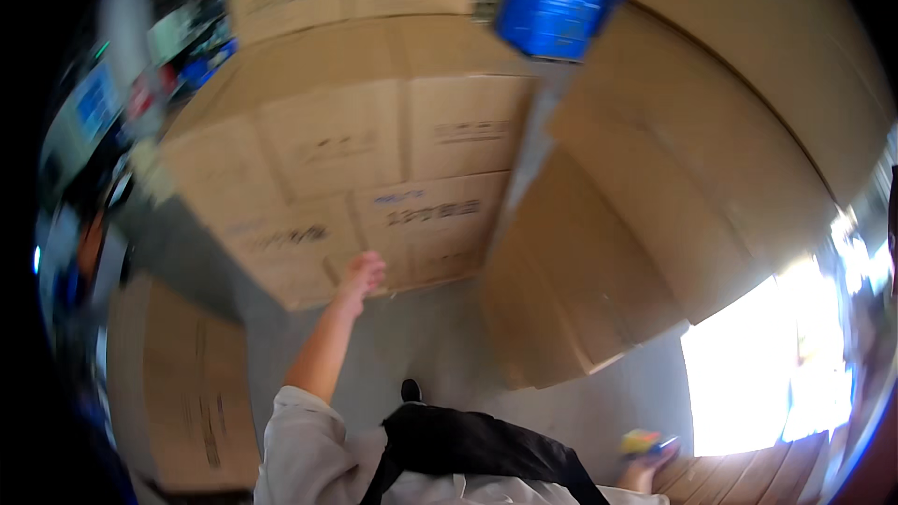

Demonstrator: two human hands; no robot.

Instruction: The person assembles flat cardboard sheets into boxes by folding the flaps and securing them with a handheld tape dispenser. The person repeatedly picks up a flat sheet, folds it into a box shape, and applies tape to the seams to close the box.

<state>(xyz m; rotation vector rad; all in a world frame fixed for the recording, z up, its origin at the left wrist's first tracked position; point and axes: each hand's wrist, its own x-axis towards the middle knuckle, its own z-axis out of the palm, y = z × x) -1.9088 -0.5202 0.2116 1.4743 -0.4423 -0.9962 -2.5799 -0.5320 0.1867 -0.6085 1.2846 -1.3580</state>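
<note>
My left hand point(366, 274) is stretched out ahead at the end of a bare forearm. Its fingers are loosely bent and slightly apart, with nothing seen in them. Behind it stands a stack of brown cardboard boxes point(377, 136); whether the hand touches them I cannot tell. Low on the right, my right hand point(659, 457) is closed round a small yellow and red object with a dark part point(642, 441). Motion blur hides what kind of object this is. That hand is down by my side, close to some brown cardboard point(748, 473).
Tall cardboard boxes point(655, 196) rise on the right, leaving a narrow gap beside the middle stack. Another carton point(192, 388) lies at the lower left. A blue wrapped stack point(552, 7) stands far back. Bright light point(748, 365) falls at the right. Grey floor point(374, 346) lies around my feet.
</note>
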